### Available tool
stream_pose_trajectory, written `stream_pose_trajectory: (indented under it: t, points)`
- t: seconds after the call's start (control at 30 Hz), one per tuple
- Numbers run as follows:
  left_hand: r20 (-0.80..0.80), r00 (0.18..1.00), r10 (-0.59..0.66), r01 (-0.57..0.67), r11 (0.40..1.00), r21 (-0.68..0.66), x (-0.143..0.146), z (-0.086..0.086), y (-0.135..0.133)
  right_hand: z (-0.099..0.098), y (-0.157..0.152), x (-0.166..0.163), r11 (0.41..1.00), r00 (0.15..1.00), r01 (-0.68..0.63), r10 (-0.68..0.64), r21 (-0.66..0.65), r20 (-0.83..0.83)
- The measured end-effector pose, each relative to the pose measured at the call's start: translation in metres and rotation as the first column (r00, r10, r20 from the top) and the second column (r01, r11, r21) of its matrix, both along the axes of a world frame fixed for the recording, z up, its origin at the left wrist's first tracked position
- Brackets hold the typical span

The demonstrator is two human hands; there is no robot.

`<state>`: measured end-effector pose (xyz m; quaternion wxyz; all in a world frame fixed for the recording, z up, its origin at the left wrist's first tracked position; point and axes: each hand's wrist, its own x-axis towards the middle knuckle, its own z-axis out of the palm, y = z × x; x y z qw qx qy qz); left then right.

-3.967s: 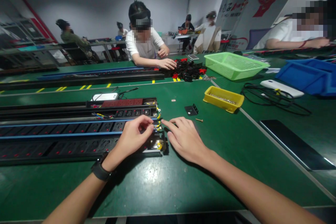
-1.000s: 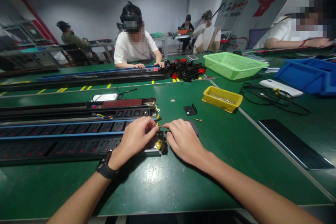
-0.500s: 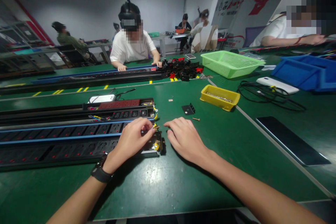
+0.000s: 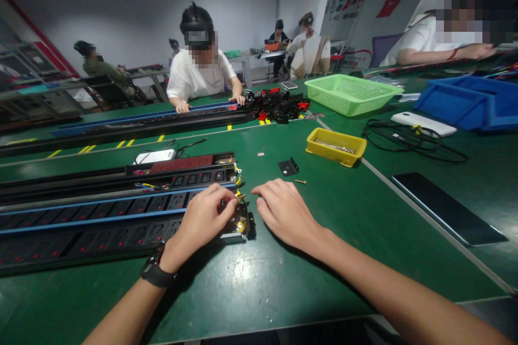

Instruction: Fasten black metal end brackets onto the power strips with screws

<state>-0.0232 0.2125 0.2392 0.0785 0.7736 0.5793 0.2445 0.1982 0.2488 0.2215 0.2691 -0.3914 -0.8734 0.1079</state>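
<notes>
My left hand [image 4: 207,214] is over the right end of a long black power strip [image 4: 109,237] lined with sockets and red lights. Its thumb and index finger are pinched on a small brass-coloured screw [image 4: 242,196], which points to the right; part of it is hidden by the fingers. Yellow wire ends [image 4: 240,226] show at the strip's open end just below. Across a small gap, my right hand [image 4: 285,207] hovers with index finger stretched toward the screw and thumb apart, nothing visible in it. Beyond it lie a black angled bracket [image 4: 288,167] and another brass-coloured screw [image 4: 300,181].
More power strips [image 4: 198,177] lie behind. A yellow tray [image 4: 354,157] holds small metal parts. Further right are a green basket [image 4: 352,98], blue bins [image 4: 453,102], a black cable [image 4: 399,143] and a dark phone-like slab [image 4: 449,209]. A co-worker [image 4: 200,73] sits opposite.
Both hands have stayed almost in place, the left still pinching the screw. The whole view has shifted slightly as my head moved.
</notes>
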Motion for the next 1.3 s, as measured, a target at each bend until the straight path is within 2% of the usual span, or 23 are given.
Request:
stream_pose_trajectory:
  t: [0.8, 1.3]
  points:
    - [0.003, 0.997, -0.082, 0.082, 0.996, -0.038, 0.0016, 0.0011, -0.0051, 0.0045, 0.0082, 0.0077, 0.998, 0.998, 0.054, -0.054, 0.024, -0.021]
    - [-0.014, 0.993, -0.113, 0.113, 0.994, -0.001, 0.0016, 0.004, -0.0059, 0.0036, 0.0092, 0.008, 0.998, 0.998, 0.056, -0.056, 0.03, -0.012]
